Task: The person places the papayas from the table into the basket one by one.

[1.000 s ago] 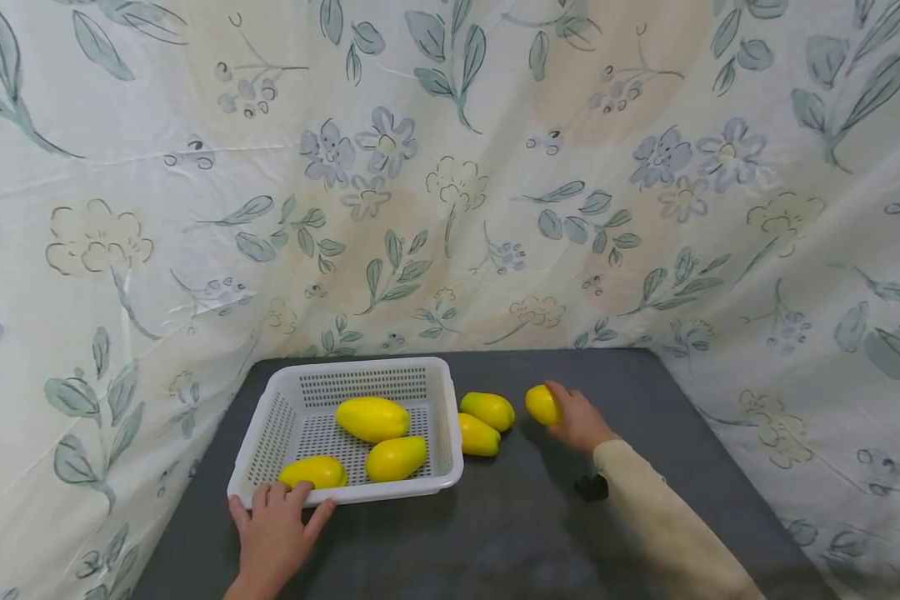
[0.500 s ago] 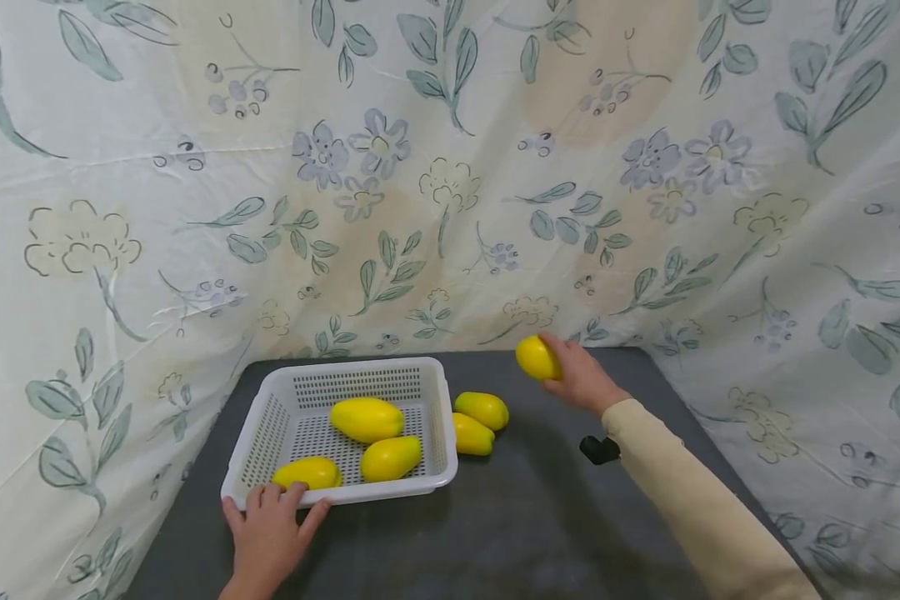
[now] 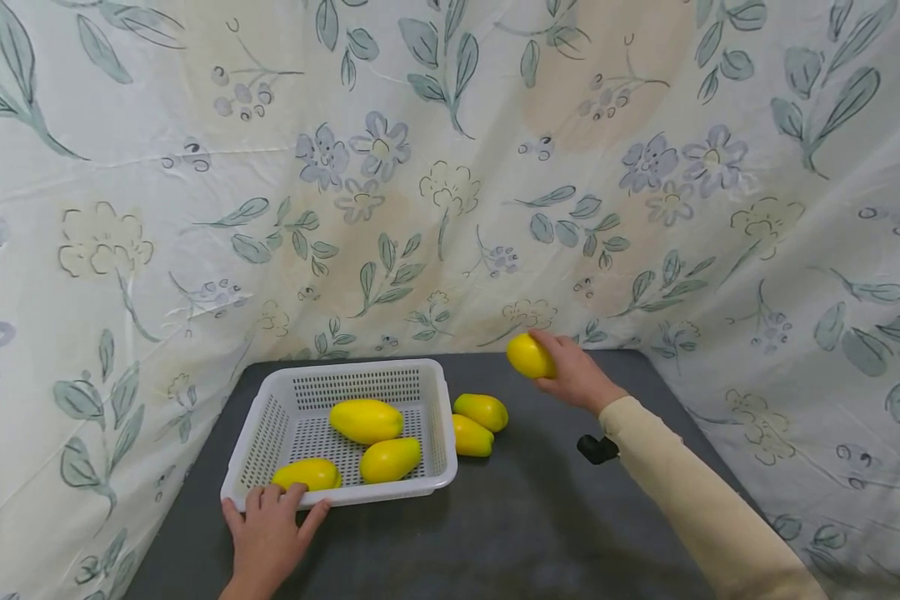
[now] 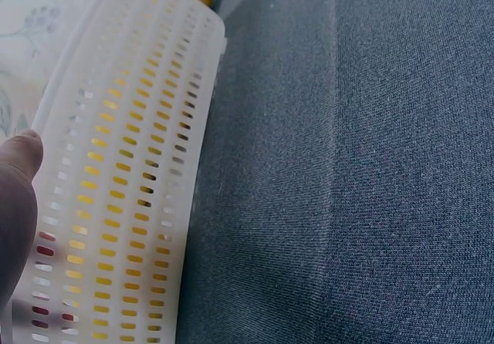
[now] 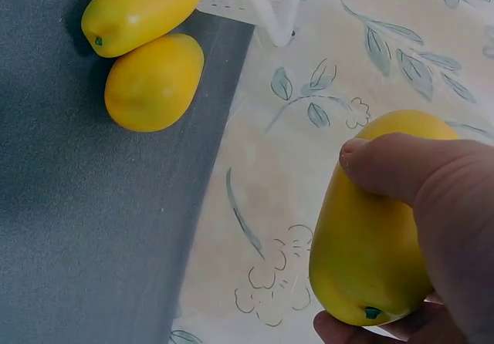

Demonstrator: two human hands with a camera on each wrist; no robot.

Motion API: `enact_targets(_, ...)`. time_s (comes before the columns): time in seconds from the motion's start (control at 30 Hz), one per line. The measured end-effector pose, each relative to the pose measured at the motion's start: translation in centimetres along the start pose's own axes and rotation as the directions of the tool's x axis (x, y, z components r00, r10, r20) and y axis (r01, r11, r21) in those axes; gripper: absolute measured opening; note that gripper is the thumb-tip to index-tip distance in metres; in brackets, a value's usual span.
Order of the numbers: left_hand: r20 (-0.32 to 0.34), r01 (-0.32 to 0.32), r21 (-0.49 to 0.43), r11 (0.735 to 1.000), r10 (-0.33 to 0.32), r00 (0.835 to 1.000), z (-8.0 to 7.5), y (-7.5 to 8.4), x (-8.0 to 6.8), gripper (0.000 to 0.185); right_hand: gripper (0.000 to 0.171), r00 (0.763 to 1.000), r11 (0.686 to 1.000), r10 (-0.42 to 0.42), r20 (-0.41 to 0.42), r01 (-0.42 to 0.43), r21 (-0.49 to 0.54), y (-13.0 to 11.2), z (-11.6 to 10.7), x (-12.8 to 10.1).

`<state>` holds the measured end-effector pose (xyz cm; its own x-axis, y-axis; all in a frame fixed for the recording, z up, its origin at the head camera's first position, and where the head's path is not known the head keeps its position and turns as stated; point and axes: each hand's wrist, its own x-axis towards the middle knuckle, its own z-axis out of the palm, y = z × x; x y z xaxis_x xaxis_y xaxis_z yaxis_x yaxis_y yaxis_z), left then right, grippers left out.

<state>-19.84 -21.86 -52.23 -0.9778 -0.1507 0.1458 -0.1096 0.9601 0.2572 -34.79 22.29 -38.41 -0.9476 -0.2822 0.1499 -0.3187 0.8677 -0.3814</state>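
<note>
Fingers around unlabelled yellow mango, aloft

Left hand: wrist cut off at the bottom edge of the head view; in the left wrist view only a blurred thumb at the left edge.

White basket: cropped at the bottom and left edges; fruit behind its slotted wall shows only as yellow glimpses.

Right hand: cut off at the lower right corner.

Small black object: partly hidden by the sleeve, too small to identify.

Three mangoes in the basket, two more just right of it.
</note>
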Motion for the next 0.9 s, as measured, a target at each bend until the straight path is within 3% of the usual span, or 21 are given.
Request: enact_targets(0.9,0.019,0.012,0.004,1.000,-0.012,1.000,-0.37,0.36,-0.03,0.057,0.084,1.000,1.000,-0.003,0.012,0.003,0.004,-0.52,-0.17,0.42)
